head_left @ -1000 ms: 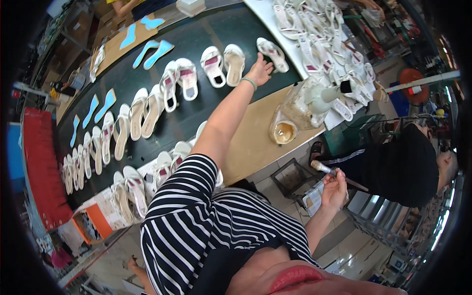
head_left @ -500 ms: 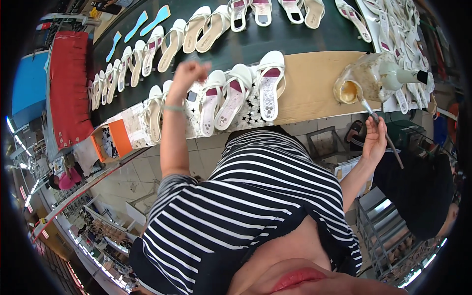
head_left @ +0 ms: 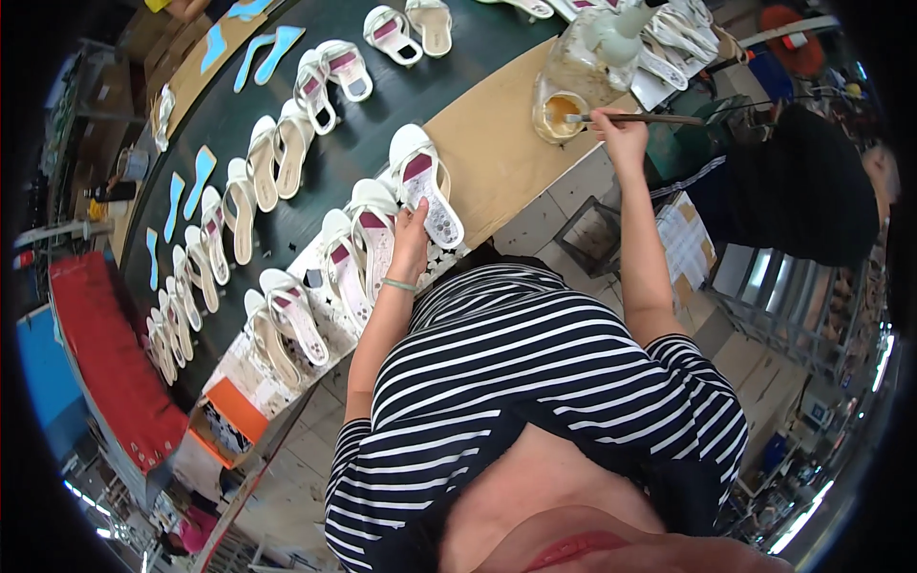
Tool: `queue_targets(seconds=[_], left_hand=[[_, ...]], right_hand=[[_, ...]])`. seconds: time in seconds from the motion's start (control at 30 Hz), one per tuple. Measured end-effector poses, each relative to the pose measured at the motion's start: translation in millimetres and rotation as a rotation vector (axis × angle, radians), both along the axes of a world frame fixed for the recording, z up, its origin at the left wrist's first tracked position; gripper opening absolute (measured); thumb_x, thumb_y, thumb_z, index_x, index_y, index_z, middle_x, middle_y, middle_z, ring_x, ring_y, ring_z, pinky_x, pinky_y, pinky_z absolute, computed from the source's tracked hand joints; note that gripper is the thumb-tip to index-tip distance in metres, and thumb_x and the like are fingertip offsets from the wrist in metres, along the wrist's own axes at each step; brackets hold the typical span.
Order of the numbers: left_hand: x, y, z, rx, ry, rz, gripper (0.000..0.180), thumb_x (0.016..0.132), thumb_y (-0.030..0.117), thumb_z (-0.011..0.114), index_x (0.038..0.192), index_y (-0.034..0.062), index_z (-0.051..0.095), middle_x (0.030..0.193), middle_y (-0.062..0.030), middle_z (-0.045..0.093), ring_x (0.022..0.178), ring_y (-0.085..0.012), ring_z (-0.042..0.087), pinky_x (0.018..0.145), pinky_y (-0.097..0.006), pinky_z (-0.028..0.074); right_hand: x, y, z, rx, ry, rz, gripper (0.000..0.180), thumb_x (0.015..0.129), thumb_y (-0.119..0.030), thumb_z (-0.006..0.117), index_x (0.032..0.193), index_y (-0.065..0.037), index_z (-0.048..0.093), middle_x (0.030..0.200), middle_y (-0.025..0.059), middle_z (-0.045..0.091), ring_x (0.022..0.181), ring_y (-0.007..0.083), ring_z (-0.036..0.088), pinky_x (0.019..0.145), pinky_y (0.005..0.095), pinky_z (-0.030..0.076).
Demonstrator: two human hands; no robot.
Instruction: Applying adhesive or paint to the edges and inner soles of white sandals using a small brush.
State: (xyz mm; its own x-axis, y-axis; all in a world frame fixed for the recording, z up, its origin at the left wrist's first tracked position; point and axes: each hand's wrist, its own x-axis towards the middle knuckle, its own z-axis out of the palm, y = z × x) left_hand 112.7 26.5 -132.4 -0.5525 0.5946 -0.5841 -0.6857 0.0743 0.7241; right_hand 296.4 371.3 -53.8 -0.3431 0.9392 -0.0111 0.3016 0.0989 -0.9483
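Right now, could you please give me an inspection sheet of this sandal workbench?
Surface: dark conveyor belt beside a tan board.
Job's things: white sandal under the left hand; brush in the right hand, tip at the glue jar.
Clutter: rows of white sandals, blue insoles, orange box.
Grippers: left hand rests on the sandal; right hand is closed on the brush.
Cables: nothing seen.
Surroundings: another person in dark clothing, red cloth, tiled floor.

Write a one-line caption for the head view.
Left hand steadies a white sandal while right hand dips a brush into a glue pot.
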Motion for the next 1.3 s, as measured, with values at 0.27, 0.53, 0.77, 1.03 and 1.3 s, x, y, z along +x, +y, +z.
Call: queue_targets(seconds=[0.27, 0.53, 0.77, 1.03, 1.3], left_hand=[[-25.8, 9.8, 0.7, 0.287, -0.312, 0.028, 0.048, 0.095, 0.045, 0.051, 0.107, -0.0006, 0.058, 0.093, -0.0098, 0.066, 0.083, -0.0204, 0.066, 0.074, -0.033, 0.054], [-57.4, -23.9, 109.7, 0.576, -0.17, -0.028, 0.092, 0.087, 0.075, 0.018, 0.126, -0.0018, 0.05, 0.104, -0.0181, 0.063, 0.085, -0.0269, 0.064, 0.073, -0.039, 0.054], [-99.7, -41.6, 108.3, 0.701, -0.133, 0.042, 0.067, 0.099, 0.055, 0.024, 0.13, 0.001, 0.048, 0.112, -0.0209, 0.062, 0.096, -0.0327, 0.063, 0.084, -0.04, 0.052], [-106.7, -35.7, 121.8, 0.643, 0.022, 0.106, 0.053, 0.101, 0.038, 0.038, 0.141, 0.0045, 0.034, 0.135, -0.0106, 0.049, 0.12, -0.0278, 0.051, 0.1, -0.043, 0.043], [-100.8, -11.2, 146.5, 0.803, 0.027, -0.142, 0.071, 0.092, 0.022, 0.062, 0.148, 0.0153, 0.019, 0.138, -0.0053, 0.045, 0.123, -0.0205, 0.05, 0.099, -0.039, 0.044]], right_hand=[[-9.7, 16.4, -42.0, 0.144, -0.234, -0.007, 0.012, 0.08, -0.008, 0.069, 0.088, 0.001, 0.07, 0.074, 0.0064, 0.069, 0.062, 0.013, 0.066, 0.053, 0.024, 0.051], [9.8, 0.3, 13.4, -0.033, 0.2, -0.045, 0.012, 0.082, -0.007, 0.068, 0.087, 0.004, 0.068, 0.074, 0.0098, 0.068, 0.062, 0.016, 0.066, 0.055, 0.024, 0.052], [-3.2, -35.9, 54.2, -0.405, 0.527, 0.062, 0.014, 0.083, -0.007, 0.066, 0.086, 0.006, 0.063, 0.073, 0.0161, 0.067, 0.059, 0.0231, 0.067, 0.053, 0.0318, 0.055], [42.1, -39.0, -24.3, -0.691, 0.21, -0.062, 0.019, 0.083, -0.016, 0.064, 0.09, 0.002, 0.065, 0.074, 0.016, 0.068, 0.057, 0.0228, 0.066, 0.049, 0.0318, 0.051], [-41.4, -101.7, 171.8, -0.46, 0.748, 0.526, 0.02, 0.093, -0.012, 0.053, 0.104, 0.003, 0.062, 0.095, 0.0187, 0.068, 0.08, 0.0237, 0.069, 0.065, 0.0316, 0.056]])
